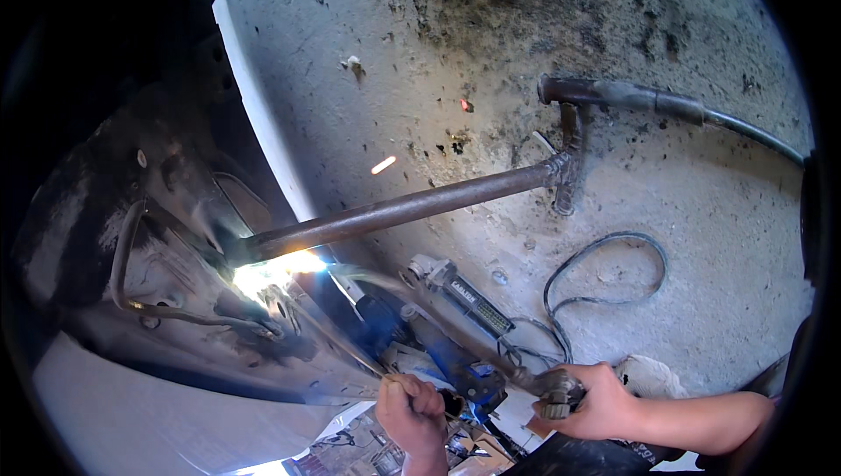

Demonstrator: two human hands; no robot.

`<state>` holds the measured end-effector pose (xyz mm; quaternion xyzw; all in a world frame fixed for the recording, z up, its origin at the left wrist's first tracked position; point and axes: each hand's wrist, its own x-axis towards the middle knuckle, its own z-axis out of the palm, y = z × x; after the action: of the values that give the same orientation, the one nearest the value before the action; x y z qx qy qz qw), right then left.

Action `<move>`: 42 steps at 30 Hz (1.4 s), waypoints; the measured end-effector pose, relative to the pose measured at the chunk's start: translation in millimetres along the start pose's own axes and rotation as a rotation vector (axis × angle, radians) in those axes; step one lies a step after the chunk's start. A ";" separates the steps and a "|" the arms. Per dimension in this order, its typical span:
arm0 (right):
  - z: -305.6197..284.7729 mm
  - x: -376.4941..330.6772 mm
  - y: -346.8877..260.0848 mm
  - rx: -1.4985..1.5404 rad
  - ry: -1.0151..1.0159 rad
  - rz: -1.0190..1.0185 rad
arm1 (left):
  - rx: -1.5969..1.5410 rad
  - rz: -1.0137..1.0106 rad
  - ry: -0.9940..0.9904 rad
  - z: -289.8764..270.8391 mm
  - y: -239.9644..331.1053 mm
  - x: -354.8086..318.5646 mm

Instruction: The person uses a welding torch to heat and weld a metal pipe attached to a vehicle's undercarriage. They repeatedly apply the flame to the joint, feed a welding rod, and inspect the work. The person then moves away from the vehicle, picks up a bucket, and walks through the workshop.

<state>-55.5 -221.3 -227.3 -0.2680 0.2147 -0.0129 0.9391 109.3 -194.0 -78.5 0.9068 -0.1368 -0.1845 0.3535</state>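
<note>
My right hand (596, 401) grips the valve end of a gas welding torch (455, 331). Its long curved neck runs up and left to a dazzling flame (280, 273) on a dark, scuffed sheet-metal panel (175, 275). Closed round a thin filler rod (337, 336), my left hand (410, 415) sits below the torch, the rod slanting toward the glare. A brown steel pipe (403, 209) meets the panel just above the flame. The glare hides the joint and the rod's tip. A bent metal bar (123, 257) stands out from the panel on the left.
An angle grinder (464, 296) lies on the stained concrete floor (701, 301), its black cord (661, 257) looped to the right. The pipe's far end joins a short cross tube (569, 161) and another tube (613, 95). A glowing spark (383, 165) shows above the pipe.
</note>
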 end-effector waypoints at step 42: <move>7.6 6.5 -35.6 0.328 -0.211 -0.091 | -0.047 0.048 0.039 7.1 10.2 4.3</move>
<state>-43.2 -248.9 -206.0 -0.1208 0.0978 -0.0621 0.9859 108.9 -207.1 -77.3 0.8981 -0.1474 -0.1613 0.3817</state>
